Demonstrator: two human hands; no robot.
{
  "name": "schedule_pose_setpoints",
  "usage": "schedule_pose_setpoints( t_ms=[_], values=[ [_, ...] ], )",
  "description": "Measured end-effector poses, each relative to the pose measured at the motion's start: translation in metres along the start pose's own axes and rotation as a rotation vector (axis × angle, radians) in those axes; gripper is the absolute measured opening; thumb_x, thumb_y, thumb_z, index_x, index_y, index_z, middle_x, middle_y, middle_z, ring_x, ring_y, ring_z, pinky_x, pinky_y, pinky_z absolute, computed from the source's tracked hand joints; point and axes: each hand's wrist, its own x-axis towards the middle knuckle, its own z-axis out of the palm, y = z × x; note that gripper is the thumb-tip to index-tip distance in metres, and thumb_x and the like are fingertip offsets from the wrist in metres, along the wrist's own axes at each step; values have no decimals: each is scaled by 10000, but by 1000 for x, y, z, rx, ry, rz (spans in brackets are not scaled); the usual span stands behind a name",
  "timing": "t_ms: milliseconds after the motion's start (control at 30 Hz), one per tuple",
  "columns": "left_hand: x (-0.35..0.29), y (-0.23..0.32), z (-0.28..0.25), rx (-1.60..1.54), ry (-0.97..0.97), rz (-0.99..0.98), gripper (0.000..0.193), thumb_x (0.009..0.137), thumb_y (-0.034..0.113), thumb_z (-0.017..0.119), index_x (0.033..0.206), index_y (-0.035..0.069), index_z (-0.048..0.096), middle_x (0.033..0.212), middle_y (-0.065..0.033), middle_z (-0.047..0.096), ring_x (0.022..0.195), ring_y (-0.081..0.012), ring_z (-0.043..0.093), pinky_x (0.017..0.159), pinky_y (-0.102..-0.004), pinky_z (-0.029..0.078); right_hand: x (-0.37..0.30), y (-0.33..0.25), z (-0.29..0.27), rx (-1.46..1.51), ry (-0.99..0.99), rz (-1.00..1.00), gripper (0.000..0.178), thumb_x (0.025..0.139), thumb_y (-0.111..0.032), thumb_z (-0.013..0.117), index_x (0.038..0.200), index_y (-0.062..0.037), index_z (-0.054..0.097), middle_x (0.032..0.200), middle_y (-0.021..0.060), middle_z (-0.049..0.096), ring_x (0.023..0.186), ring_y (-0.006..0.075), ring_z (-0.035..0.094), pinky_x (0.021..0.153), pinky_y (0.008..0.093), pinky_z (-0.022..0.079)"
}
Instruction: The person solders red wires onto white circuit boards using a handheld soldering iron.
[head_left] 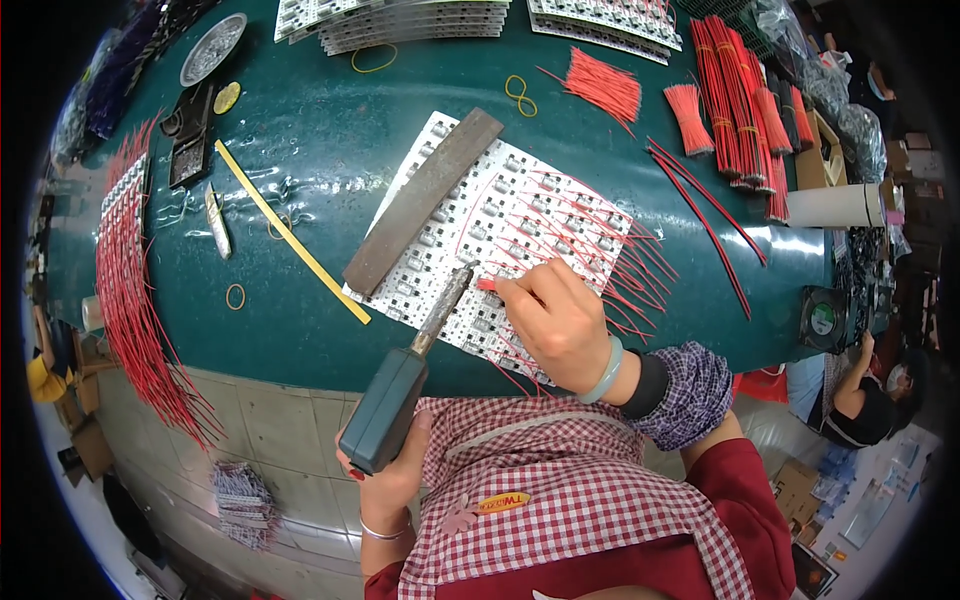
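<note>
My left hand is wrapped round the dark green body of a soldering gun. Its long metal tip reaches up to the middle of a white circuit board panel. Beside that tip, my right hand pinches a short red piece, perhaps wire ends, low over the panel; the fingers hide most of it. Many thin red wires stand out from the panel's right half. A flat dark bar lies slantwise across the panel's left part.
Stacked panels sit at the far edge. Red wire bundles lie at the right, near loose wires. A yellow strip, a knife and a wired panel are leftward. A small fan stands right; another person sits beyond.
</note>
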Motion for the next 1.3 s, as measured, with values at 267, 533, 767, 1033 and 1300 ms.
schedule_pose_setpoints(
  t_ms=[267, 533, 767, 1033, 1300],
  values=[
    [8, 0, -3, 89, -72, 133, 217, 767, -23, 774, 969, -66, 708, 901, -142, 709, 726, -215, 689, 668, -293, 537, 0, -4, 4, -65, 26, -4, 284, 707, 50, 758, 976, 11, 678, 761, 72, 523, 667, 224, 539, 559, 336, 451],
    [16, 6, -9, 206, -156, 152, 169, 763, -38, 750, 922, -55, 695, 855, -129, 670, 649, -234, 650, 594, -301, 496, 1, -7, 5, -123, 35, -17, 282, 705, 21, 725, 983, 31, 679, 766, 76, 521, 674, 225, 536, 550, 333, 455],
    [21, 7, -9, 221, -162, 270, 162, 754, -38, 748, 906, -53, 692, 825, -123, 660, 625, -234, 638, 574, -303, 485, -1, -8, 6, -145, 29, -2, 312, 703, -3, 684, 1011, 45, 681, 787, 84, 524, 692, 230, 545, 549, 331, 462],
    [7, -19, -27, 95, -173, 172, 391, 828, -78, 739, 1208, -48, 651, 977, -96, 703, 699, -121, 601, 609, -256, 486, 0, -9, 4, -136, 29, -9, 331, 686, 5, 678, 1015, 42, 670, 784, 88, 528, 694, 237, 550, 553, 336, 466],
    [4, -21, -25, 97, -174, 217, 431, 841, -75, 735, 1260, -54, 637, 1036, -100, 695, 698, -105, 591, 579, -243, 475, 0, -8, 2, -94, 76, -16, 310, 675, 37, 730, 982, 33, 688, 782, 81, 561, 695, 233, 564, 557, 330, 465]
  ],
)
